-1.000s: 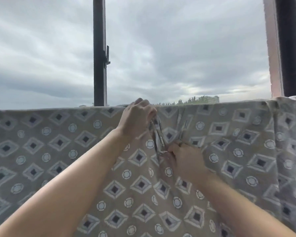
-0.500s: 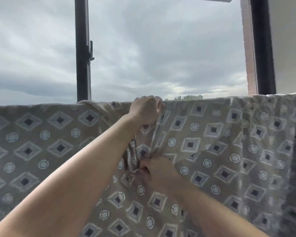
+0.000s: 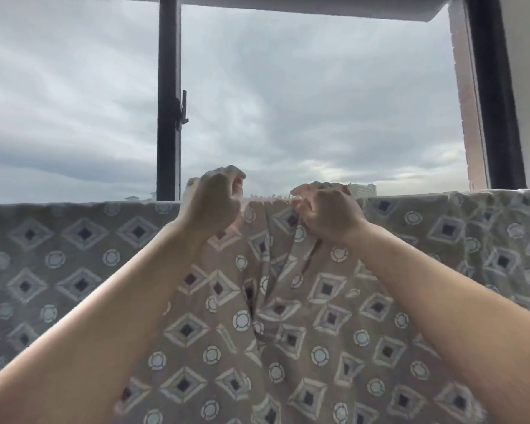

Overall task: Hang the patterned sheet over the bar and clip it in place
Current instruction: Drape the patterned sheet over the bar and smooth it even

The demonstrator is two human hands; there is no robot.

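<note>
Along the top edge of the sheet [image 3: 74, 255], our left hand [image 3: 214, 203] and right hand [image 3: 328, 209] grip its folds; it is draped, and we see no clip yet.

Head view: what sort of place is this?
Likely an upper-floor window or balcony for drying laundry: a sheet hangs across it, a window frame stands behind, sky and a distant building beyond.

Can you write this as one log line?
left hand: grips sheet top edge; right hand: grips top edge; sheet: draped, bunched between hands; clip: unseen
</note>
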